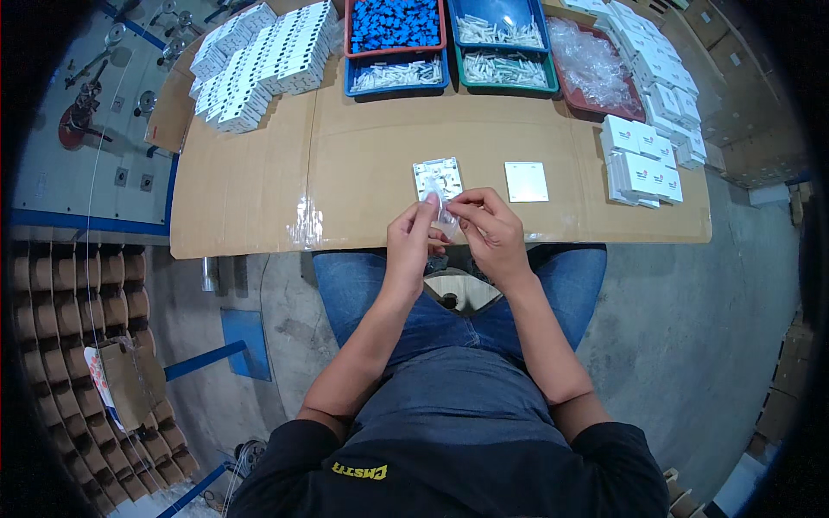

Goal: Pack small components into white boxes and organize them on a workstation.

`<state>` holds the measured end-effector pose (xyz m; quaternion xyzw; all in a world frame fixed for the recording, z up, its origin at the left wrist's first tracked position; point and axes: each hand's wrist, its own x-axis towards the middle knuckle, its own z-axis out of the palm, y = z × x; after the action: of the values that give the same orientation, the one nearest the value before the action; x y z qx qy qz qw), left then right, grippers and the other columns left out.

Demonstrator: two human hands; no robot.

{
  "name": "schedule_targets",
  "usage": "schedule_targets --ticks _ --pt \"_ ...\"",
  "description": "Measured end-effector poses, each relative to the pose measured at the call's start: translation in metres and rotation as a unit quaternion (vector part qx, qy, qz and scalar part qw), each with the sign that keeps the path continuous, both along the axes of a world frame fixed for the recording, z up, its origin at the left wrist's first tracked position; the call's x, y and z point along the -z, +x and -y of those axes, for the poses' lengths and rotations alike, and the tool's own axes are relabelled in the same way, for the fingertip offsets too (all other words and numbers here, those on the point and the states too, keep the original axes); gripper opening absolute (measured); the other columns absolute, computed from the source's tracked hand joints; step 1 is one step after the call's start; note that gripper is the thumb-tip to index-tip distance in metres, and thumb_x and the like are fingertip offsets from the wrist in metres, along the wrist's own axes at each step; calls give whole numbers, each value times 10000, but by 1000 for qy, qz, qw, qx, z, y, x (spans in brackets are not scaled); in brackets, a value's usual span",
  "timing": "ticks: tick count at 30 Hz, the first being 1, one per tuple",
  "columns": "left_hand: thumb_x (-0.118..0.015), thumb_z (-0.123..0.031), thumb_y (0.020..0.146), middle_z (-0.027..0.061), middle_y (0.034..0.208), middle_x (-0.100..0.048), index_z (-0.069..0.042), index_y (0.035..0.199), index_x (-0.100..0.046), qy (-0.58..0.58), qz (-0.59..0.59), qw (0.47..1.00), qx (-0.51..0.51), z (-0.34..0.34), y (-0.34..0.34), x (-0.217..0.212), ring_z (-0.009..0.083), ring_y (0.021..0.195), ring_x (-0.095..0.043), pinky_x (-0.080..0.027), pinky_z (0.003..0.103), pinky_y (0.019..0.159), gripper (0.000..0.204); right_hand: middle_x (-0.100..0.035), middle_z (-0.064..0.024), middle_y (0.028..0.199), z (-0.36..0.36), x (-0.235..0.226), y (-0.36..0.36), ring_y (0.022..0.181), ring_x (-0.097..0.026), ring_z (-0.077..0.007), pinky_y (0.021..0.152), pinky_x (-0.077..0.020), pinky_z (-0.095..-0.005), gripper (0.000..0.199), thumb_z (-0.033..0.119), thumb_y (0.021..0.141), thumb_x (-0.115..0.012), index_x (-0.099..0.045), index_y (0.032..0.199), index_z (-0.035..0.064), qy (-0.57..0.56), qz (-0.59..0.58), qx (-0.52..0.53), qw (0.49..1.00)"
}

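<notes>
"Where is the clear bag (444,220)?"
"It is finger-pinched by the left hand (409,235) and right hand (496,233) above the cardboard (354,173); its contents cannot be made out; the white frame (438,173) is partly hidden."
"The trays?"
"The red tray (397,53), cut off above, is filled with blue pieces (393,24); the green tray (509,89), with white pins (505,69)."

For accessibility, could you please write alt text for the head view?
A person's left hand and right hand hold a clear plastic bag by a white plate with fittings on a cardboard-covered table. A plain white square lies to the plate's right. Parts trays and stacked white pieces stand farther off.
</notes>
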<state>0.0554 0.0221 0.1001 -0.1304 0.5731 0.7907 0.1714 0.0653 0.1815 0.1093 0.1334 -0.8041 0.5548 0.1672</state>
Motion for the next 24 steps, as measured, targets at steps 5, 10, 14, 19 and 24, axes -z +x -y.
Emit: schedule_targets --ticks 5,10,14,19,24 --pt "-524 -379 1098 -4 960 -688 -50 1197 -716 -15 -57 997 -44 -9 4 -5 61 860 -617 -485 252 722 394 -683 -99 1081 10 4 0 962 -707 -182 759 -603 -299 249 -81 917 -653 -714 1149 -10 -136 70 54 987" --pt "-519 -294 1113 -28 887 -650 -25 1212 -733 -10 -113 988 -102 -5 6 5 48 800 -559 -451 219 694 358 -715 -119 986 3 2 0 831 -724 -170 748 -628 -294 153 4 1014 -616 -654 1158 -28 -343 272 12 899" --pt "-515 -274 1116 -15 881 -641 -15 1244 -714 8 -140 984 -110 0 3 7 59 761 -554 -449 216 689 351 -732 -133 995 2 -3 -3 812 -736 -188 735 -638 -309 149 44 1026 -620 -615 1163 -14 -396 273 51 875" --pt "-522 -287 1115 -3 858 -636 -7 1223 -705 57 -132 982 -119 -2 4 2 64 728 -557 -463 219 677 352 -723 -134 1041 6 0 2 883 -738 -203 753 -656 -335 181 54 1002 -659 -581 1158 6 -395 273 -11 877" --pt "-529 -281 1113 -11 821 -627 -18 1208 -707 -3 -153 981 -116 -3 6 5 63 716 -556 -472 229 656 332 -724 -155 1076 -2 3 -1 901 -749 -223 743 -658 -328 170 12 986 -659 -575 1133 1 -443 332 -61 830"
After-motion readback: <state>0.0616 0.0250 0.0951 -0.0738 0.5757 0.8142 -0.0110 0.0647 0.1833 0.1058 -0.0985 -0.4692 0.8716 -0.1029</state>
